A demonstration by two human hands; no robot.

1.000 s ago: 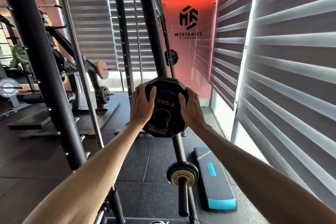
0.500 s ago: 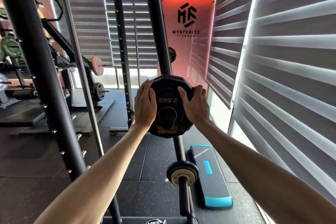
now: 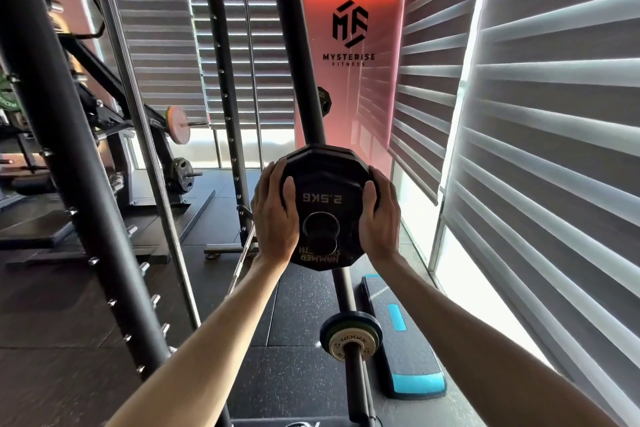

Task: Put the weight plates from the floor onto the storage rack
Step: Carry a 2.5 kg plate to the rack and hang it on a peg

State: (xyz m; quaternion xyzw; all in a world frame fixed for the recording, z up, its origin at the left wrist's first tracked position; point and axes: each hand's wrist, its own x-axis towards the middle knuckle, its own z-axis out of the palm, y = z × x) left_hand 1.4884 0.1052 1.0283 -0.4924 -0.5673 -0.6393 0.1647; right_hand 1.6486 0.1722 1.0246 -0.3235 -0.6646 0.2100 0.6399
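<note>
**Plate raised to the rack.** A 2.5 kg weight plate [image 3: 322, 184] is held upright at arm's length in front of the rack upright [image 3: 298, 62]. It is clasped by its rim on both sides. The left grip [image 3: 275, 215] and the right grip [image 3: 381, 215] are each curled round an edge, with thumbs laid across the near face.

Directly below the grips, Rogue plates [image 3: 350, 343] are already stored on a lower peg [image 3: 358, 381]. A blue step platform [image 3: 405, 340] lies on the floor [image 3: 294, 374] to their right.

If the centre hole is misjudged, the plate could be knocked against the upright and jarred out of both grips. It would then be dropped onto the stored plates or the floor beneath. Fingers wrapped behind the rim could also be pinched as the plate is pushed home.

A dark round shape [image 3: 320, 236] is seen within the hole, but it cannot be told whether the storage peg has been entered. Most of the fingers are hidden behind the plate. Above and beyond the grips, another small plate [image 3: 323, 102] is half concealed by the upright.
</note>
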